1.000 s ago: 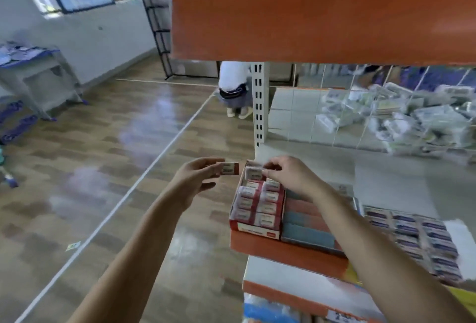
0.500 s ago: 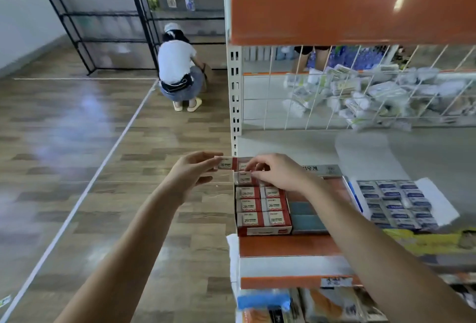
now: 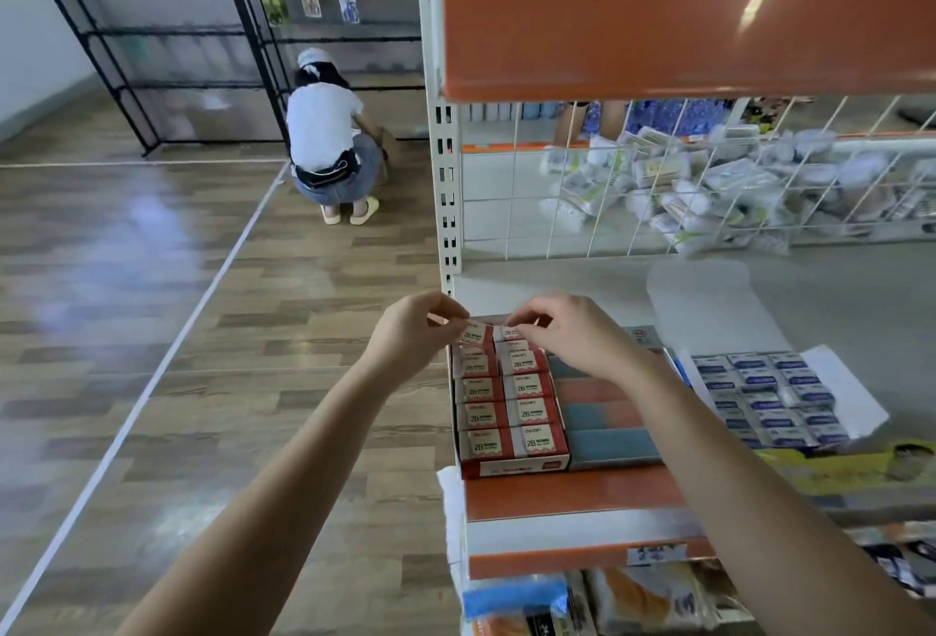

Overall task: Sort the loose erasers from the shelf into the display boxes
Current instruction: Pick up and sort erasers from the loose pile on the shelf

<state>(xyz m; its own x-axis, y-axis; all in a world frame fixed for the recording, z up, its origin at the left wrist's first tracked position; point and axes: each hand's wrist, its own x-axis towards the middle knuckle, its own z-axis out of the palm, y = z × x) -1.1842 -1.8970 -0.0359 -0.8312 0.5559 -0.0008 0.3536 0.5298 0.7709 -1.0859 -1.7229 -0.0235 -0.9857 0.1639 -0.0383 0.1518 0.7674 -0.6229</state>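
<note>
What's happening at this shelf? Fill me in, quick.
A person is packing erasers into a red display box at the shelf's left end. The left hand pinches one eraser at the box's back-left corner, and the right hand fingers another eraser beside it. The rows nearer the front are filled. A second box of blue-labelled erasers sits open further right. Someone else crouches by the black racks behind.

We see the left hand has carried its eraser from beside the red display box to the back left slot, while the right hand now pinches the neighbouring back eraser
</note>
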